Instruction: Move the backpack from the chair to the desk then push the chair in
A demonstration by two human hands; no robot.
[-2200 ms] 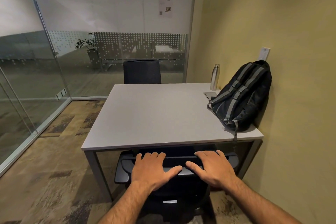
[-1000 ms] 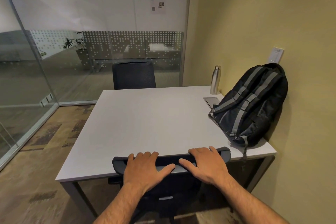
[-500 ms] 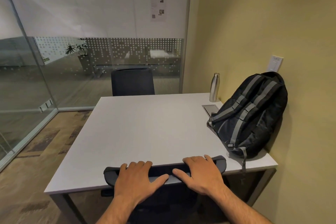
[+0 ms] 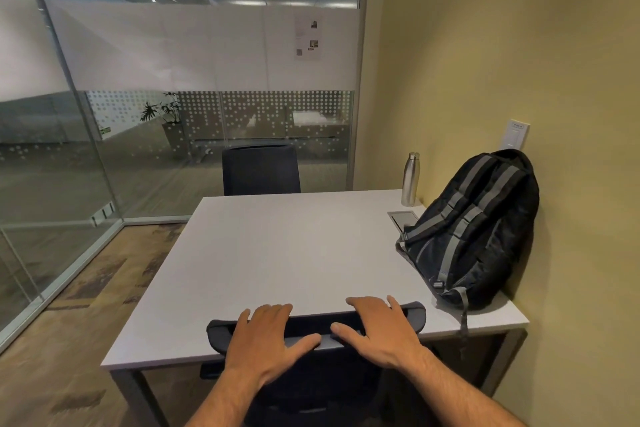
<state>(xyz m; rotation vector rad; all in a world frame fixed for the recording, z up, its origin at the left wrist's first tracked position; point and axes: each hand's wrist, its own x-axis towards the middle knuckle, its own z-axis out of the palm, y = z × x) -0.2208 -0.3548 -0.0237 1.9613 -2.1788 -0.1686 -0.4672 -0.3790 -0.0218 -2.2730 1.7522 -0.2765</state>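
The left hand and the right hand lie flat, grip released, on the chair backrest at the worktop edge. The backpack leans against the wall on the worktop's right.

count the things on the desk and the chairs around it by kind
backpack: 1
steel water bottle: 1
office chairs: 2, near one under both hands, far one across the desk
total: 4
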